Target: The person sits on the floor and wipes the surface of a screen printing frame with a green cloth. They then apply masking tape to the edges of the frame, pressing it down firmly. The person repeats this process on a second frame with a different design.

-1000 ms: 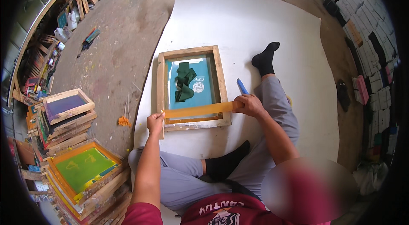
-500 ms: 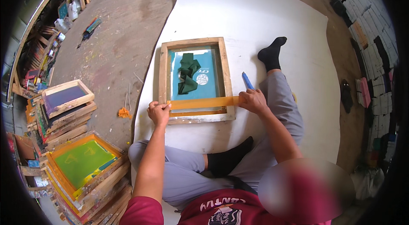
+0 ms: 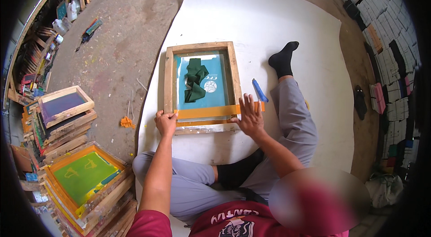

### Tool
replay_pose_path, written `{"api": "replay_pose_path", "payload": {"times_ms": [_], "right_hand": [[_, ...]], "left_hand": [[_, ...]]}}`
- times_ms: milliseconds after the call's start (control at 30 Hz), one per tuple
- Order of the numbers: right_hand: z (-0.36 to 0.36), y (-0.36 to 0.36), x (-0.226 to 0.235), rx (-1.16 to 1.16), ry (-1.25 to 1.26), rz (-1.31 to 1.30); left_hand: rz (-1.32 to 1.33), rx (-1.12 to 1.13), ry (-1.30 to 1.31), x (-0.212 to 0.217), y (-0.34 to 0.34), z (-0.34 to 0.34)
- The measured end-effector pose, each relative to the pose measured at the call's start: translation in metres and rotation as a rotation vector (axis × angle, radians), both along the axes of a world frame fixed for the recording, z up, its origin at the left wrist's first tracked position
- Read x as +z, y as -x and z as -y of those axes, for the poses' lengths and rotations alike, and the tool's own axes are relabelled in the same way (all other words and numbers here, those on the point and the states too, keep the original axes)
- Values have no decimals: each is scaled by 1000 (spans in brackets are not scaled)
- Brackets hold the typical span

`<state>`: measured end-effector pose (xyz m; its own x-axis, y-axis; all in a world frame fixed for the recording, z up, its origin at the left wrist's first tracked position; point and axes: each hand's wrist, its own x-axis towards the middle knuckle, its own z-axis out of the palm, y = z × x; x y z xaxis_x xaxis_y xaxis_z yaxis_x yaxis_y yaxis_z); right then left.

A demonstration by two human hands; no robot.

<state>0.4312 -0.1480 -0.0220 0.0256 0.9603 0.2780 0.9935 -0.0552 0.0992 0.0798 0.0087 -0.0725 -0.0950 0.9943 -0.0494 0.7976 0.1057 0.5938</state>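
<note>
A wooden screen-printing frame (image 3: 169, 75) with a teal mesh lies on a white sheet (image 3: 251, 17) on the floor. A dark green cloth (image 3: 195, 80) rests on the mesh. A strip of orange tape (image 3: 206, 112) runs across the frame's near edge. My left hand (image 3: 165, 122) pinches the tape's left end at the frame's near left corner. My right hand (image 3: 249, 117) lies flat with spread fingers on the tape's right end. A blue cutter (image 3: 259, 90) lies just right of the frame, beside my grey-trousered leg.
Stacks of wooden screen frames stand at the left, one with a green mesh (image 3: 81, 178), one with a purple mesh (image 3: 63, 104). An orange scrap (image 3: 127, 122) lies on the bare floor. Shelves with bottles line the far left wall. Stacked goods fill the right wall.
My right hand has opened flat and now presses the tape down onto the frame's right rail. The left hand stays at the tape's left end.
</note>
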Motion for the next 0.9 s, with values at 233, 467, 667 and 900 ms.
{"api": "replay_pose_path", "payload": {"times_ms": [233, 467, 667, 900], "right_hand": [[1, 10, -27, -135, 4, -125], [-81, -70, 29, -541, 131, -499], [-97, -124, -12, -748, 429, -510], [-86, -137, -20, -597, 258, -511]], "left_hand": [[46, -16, -8, -7, 2, -1], [83, -2, -7, -11, 7, -1], [85, 23, -34, -11, 7, -1], [114, 42, 44, -13, 8, -3]]}}
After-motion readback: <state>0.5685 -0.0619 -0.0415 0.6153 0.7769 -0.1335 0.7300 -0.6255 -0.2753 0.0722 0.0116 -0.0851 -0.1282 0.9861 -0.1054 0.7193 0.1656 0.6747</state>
